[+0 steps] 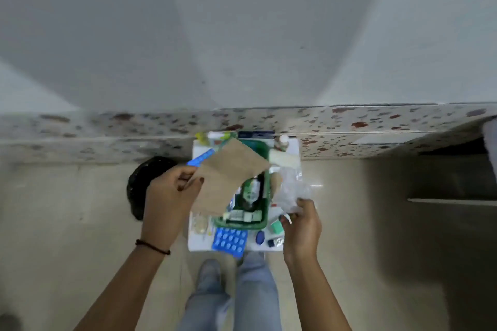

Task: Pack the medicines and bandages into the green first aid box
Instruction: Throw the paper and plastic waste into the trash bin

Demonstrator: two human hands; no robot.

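Observation:
The green first aid box (265, 219) sits open on a small white table (196, 246), with small packets and a bottle inside. My left hand (169, 196) holds a brown paper packet (228, 174) above the box's left side. My right hand (302, 223) grips a crumpled clear plastic bag (291, 191) at the box's right edge. A blue blister pack (230, 240) lies in front of the box. A blue strip (201, 160) shows behind the brown packet.
A small blue round lid (260, 237), a green-white item (277, 227) and a white-capped bottle (282, 141) lie around the box. A dark round object (142, 183) stands on the floor to the left. A speckled skirting (376, 126) runs behind. My legs are below the table.

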